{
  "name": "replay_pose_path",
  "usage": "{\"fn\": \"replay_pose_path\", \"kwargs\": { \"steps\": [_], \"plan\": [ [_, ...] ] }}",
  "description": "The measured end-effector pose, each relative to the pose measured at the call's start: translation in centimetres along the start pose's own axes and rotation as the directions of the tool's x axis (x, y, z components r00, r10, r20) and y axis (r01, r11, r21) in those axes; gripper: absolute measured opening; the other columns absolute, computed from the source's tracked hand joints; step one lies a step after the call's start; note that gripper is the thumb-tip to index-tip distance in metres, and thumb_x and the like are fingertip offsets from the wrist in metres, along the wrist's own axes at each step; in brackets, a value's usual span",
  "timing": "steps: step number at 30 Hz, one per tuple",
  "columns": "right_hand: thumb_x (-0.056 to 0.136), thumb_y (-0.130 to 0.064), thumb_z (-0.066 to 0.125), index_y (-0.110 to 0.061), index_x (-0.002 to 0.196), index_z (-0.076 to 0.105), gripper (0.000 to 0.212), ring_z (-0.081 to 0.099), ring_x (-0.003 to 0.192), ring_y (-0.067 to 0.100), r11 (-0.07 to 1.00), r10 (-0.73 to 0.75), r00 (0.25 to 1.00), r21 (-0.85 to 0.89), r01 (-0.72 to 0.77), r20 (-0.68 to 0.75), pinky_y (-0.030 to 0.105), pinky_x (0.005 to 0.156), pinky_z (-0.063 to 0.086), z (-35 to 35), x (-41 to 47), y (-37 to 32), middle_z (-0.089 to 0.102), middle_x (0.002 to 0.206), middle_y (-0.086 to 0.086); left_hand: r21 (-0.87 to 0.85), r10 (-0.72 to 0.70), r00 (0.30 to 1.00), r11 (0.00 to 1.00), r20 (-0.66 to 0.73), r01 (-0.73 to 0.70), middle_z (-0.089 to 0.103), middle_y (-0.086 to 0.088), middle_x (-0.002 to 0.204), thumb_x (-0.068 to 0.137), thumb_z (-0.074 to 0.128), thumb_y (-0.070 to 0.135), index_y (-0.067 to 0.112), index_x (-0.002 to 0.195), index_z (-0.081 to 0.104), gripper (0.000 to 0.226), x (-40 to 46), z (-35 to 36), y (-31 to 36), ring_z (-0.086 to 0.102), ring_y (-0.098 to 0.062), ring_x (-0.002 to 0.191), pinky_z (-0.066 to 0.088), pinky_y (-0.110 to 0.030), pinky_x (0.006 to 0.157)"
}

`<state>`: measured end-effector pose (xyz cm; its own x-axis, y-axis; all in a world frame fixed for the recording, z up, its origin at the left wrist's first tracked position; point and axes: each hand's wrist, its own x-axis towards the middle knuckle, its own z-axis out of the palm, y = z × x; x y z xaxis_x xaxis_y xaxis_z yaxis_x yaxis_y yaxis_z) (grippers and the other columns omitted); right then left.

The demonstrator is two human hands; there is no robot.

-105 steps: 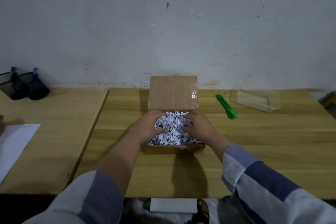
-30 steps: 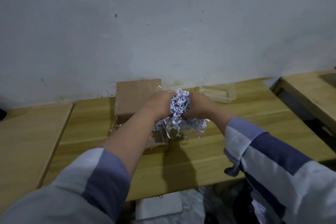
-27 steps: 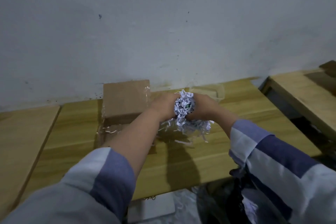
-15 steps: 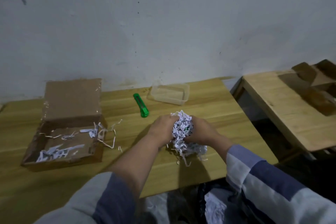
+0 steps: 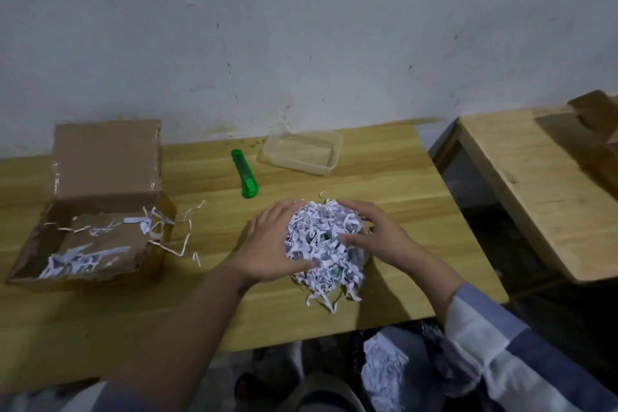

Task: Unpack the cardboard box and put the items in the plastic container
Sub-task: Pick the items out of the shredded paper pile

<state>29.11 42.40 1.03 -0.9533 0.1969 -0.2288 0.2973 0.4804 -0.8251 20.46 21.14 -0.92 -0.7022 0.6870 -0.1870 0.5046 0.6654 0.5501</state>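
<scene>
Cupping a white shredded-paper heap [image 5: 322,246] on the wooden worktop [image 5: 384,177].
Left hand [image 5: 272,249], right hand [image 5: 378,236]: fingers spread, resting against it; green plastic cutter [image 5: 245,174], clear plastic container [image 5: 301,152] beyond.

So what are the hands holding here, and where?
Both hands cup the shredded paper pile on the table: left hand on its left side, right hand on its right.

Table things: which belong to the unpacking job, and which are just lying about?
Job: cardboard box, shredded paper pile between left hand and right hand, plastic container.

Lying about: green cutter, side table.
</scene>
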Motion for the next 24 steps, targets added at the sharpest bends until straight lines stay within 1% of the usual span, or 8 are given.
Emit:
{"fn": "replay_pose_path", "kwargs": {
  "steps": [3,5,8,11,13,17,21,24],
  "plan": [
    [0.081,-0.022,0.071,-0.027,0.108,0.069,0.027,0.049,0.117,0.014,0.99,-0.064,0.996,-0.129,0.055,-0.065,0.028,0.097,0.039,1.3,0.5,0.4,0.051,0.129,0.0,-0.029,0.078,0.992,0.996,-0.098,-0.081,0.027,0.013,0.152,0.084,0.055,0.055,0.039,0.131,0.041,0.052,0.5,1.5,1.1,0.017,-0.013,0.142,0.016,-0.052,0.117],
    [0.084,-0.023,0.068,-0.027,0.107,0.068,0.023,0.059,0.1,0.014,0.964,-0.102,0.992,-0.254,0.082,-0.068,0.031,0.088,0.049,2.4,0.4,1.0,0.055,0.119,-0.004,0.044,0.057,0.993,0.998,-0.104,-0.052,0.034,0.012,0.148,0.093,0.047,0.047,0.035,0.127,0.047,0.036,0.6,2.6,1.4,0.019,-0.013,0.142,0.011,-0.048,0.118],
    [0.087,-0.024,0.062,-0.027,0.111,0.063,0.024,0.064,0.087,0.016,0.939,-0.109,0.988,-0.336,0.067,-0.11,0.035,0.074,0.055,2.8,0.1,2.3,0.06,0.112,-0.004,0.122,0.005,0.996,0.992,-0.091,0.006,0.032,0.01,0.149,0.095,0.043,0.047,0.037,0.133,0.042,0.04,0.3,3.3,0.6,0.019,-0.013,0.143,0.008,-0.049,0.118],
    [0.088,-0.017,0.057,-0.02,0.112,0.065,0.026,0.065,0.092,0.025,0.925,-0.08,0.988,-0.379,0.026,-0.129,0.037,0.074,0.054,2.0,-0.1,3.8,0.062,0.115,0.004,0.12,-0.022,0.997,0.992,-0.069,0.03,0.028,0.009,0.153,0.095,0.042,0.048,0.041,0.137,0.037,0.043,-0.2,3.0,-0.9,0.017,-0.013,0.144,0.007,-0.049,0.118],
    [0.082,-0.004,0.058,-0.019,0.11,0.067,0.032,0.06,0.085,0.023,0.913,-0.102,0.985,-0.407,0.036,-0.142,0.035,0.07,0.05,1.5,-0.2,4.5,0.061,0.113,0.004,0.114,-0.033,0.997,0.993,-0.063,0.04,0.026,0.009,0.154,0.094,0.042,0.049,0.042,0.139,0.034,0.046,-0.4,2.9,-1.3,0.016,-0.013,0.144,0.006,-0.049,0.117],
    [0.077,0.008,0.063,-0.019,0.103,0.068,0.037,0.058,0.085,0.015,0.968,-0.131,0.96,-0.243,0.069,-0.248,0.031,0.073,0.052,1.0,-0.4,3.6,0.058,0.1,-0.006,0.094,-0.039,0.993,0.994,-0.11,0.049,0.023,0.01,0.155,0.092,0.046,0.047,0.038,0.141,0.034,0.051,-0.5,2.8,-0.8,0.01,-0.013,0.146,0.0,-0.055,0.117],
    [0.083,-0.023,0.069,-0.019,0.084,0.074,0.006,0.063,0.07,0.019,0.929,-0.133,0.968,-0.368,0.048,-0.211,0.033,0.061,0.05,0.8,0.2,2.2,0.072,0.084,0.001,0.09,0.057,0.979,0.995,-0.196,-0.04,0.019,0.013,0.156,0.097,0.043,0.042,0.04,0.136,0.041,0.039,-0.4,2.9,0.2,0.003,-0.01,0.147,-0.008,-0.055,0.115],
    [0.089,-0.044,0.056,-0.021,0.069,0.066,0.033,0.055,0.056,0.021,0.879,-0.053,0.983,-0.476,-0.038,-0.176,0.031,0.054,0.041,0.9,0.9,1.6,0.063,0.06,0.004,0.144,0.094,0.985,0.987,-0.146,-0.072,0.02,0.013,0.156,0.097,0.041,0.048,0.042,0.132,0.045,0.036,0.0,3.1,1.0,0.001,-0.012,0.147,-0.011,-0.054,0.114]
  ]
}}
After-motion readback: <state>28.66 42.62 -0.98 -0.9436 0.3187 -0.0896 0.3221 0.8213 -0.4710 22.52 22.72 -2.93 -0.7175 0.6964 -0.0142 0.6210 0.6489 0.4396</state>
